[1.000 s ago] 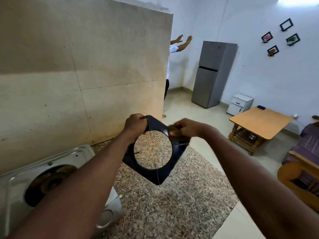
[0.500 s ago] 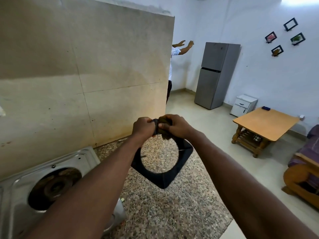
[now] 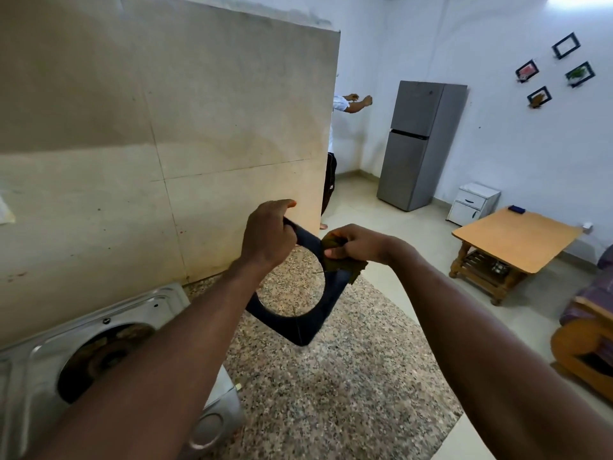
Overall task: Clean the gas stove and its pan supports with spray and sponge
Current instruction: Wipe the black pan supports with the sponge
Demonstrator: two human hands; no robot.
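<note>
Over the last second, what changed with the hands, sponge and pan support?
The right hand slid the sponge up the pan support to the left hand, then back down its right edge. The left hand kept gripping the top corner; the support stayed lifted above the counter, beside the stove.

There is only one view, from a wide-angle camera on the person's head. It faces forward and somewhat down, along both forearms to the left hand (image 3: 267,235) and the right hand (image 3: 356,244), close in mid-frame. The speckled surface (image 3: 331,393) lies near below, the stove (image 3: 36,370) at the lower left corner. On the right the view reaches far into the room, to the fridge (image 3: 418,144).
</note>
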